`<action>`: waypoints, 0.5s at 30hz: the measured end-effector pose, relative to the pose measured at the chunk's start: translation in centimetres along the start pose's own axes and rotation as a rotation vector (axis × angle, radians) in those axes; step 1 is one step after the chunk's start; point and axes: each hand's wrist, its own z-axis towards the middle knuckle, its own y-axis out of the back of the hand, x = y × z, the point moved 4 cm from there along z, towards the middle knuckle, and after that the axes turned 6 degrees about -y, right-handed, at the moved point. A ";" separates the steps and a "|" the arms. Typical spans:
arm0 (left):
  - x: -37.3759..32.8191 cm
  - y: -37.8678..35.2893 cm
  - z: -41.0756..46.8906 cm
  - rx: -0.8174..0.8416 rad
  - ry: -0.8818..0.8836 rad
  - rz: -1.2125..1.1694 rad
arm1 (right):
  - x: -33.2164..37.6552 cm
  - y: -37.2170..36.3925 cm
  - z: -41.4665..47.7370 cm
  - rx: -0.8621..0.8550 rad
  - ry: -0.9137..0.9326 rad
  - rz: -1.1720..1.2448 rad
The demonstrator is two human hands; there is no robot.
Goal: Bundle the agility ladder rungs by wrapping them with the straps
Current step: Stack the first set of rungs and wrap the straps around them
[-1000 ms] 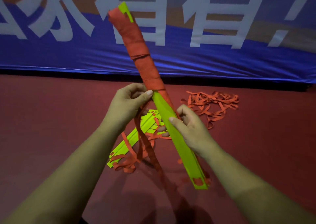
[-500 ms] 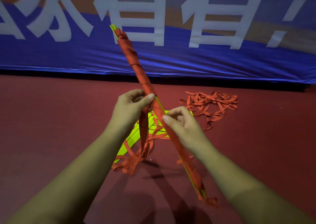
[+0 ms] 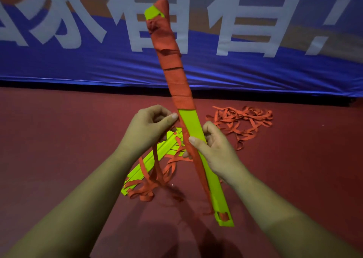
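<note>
Head view | I see the rung bundle [image 3: 191,124] held tilted above the red floor [image 3: 59,139], its upper half wound in orange strap [image 3: 170,47] | left hand [image 3: 149,128] pinches the loose strap end just beside it | right hand [image 3: 216,149] grips the bundle's bare lime middle | hands close, not touching | spare rungs [image 3: 167,145] and a strap pile [image 3: 241,120] lie on the floor behind.
</note>
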 end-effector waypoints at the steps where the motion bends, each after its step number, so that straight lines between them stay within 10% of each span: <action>1: 0.0 -0.3 -0.1 -0.009 -0.006 -0.003 | 0.0 0.1 0.1 -0.039 0.031 -0.067; 8: 0.7 -1.5 -0.8 -0.134 0.020 0.084 | 0.1 -0.3 -0.4 -0.214 0.147 -0.468; 15: 0.5 -1.1 -0.3 -0.111 0.057 -0.146 | -0.3 -0.4 0.1 -0.166 0.036 -0.278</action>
